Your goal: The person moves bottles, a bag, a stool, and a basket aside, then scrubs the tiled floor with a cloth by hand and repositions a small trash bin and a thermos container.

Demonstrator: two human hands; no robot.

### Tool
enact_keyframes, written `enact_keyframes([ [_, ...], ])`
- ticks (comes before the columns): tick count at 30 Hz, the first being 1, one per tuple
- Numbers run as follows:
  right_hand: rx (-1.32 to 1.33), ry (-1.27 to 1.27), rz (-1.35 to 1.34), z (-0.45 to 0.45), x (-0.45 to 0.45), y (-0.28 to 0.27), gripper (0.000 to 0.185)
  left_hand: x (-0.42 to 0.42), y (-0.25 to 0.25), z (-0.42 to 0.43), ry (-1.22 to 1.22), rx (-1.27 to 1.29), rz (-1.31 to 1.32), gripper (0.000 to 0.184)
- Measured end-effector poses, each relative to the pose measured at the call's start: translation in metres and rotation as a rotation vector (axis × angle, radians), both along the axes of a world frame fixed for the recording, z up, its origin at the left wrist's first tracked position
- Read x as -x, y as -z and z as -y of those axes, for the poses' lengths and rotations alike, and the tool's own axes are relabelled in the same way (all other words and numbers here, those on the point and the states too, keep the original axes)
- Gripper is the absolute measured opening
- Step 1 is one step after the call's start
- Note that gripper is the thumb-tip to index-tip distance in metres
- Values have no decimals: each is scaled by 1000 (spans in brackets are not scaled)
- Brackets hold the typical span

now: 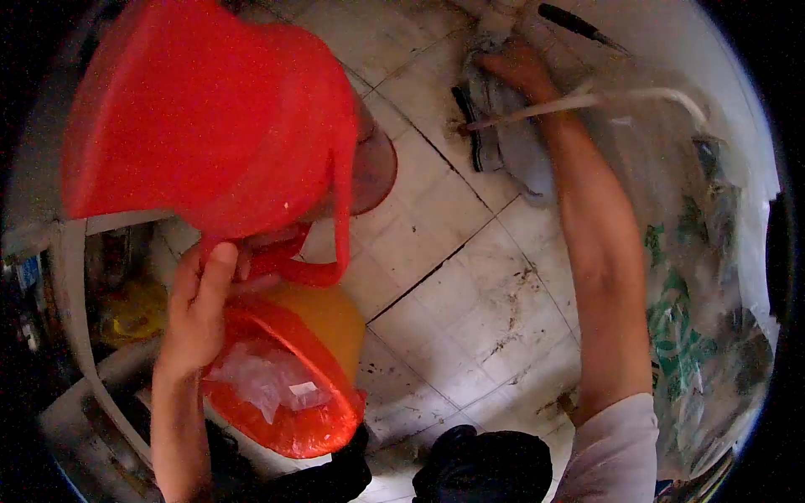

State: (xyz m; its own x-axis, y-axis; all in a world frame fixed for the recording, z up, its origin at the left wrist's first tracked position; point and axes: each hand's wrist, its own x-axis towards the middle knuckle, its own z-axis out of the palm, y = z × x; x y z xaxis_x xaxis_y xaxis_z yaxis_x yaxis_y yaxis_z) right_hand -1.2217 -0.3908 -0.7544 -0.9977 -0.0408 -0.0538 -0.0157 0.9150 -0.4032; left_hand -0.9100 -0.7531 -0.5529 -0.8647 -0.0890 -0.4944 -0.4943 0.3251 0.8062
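My left hand is closed on the lower edge of a large red plastic piece, which is tilted and has a thin handle-like band on its right side; its exact kind is unclear. Just below that hand stands an orange-red bin with a crumpled clear plastic bag inside. Far forward on the right, my right hand reaches down to a grey cloth with a dark striped edge. Its fingers appear closed on the cloth's upper part, though they are partly hidden.
A pale bent pipe crosses near my right forearm. Something with a black handle lies by the wall. Plastic bags with green print hang on the right. A shelf frame stands left. Dirt marks the tiled floor.
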Motion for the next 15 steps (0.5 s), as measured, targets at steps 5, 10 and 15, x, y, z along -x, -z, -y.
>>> enact_keyframes([
  [5, -32, -72, -46, -6, -17, -7, 72, 5, 7, -7, -33, -6, -47, 48],
  [10, 57, -94, -194, -10, -18, 12, 69, 11, -1, -18, -10, -51, -61, 40],
  [15, -3, -112, -96, -16, 3, 6, 65, 4, 1, -10, -47, -35, -44, 41],
])
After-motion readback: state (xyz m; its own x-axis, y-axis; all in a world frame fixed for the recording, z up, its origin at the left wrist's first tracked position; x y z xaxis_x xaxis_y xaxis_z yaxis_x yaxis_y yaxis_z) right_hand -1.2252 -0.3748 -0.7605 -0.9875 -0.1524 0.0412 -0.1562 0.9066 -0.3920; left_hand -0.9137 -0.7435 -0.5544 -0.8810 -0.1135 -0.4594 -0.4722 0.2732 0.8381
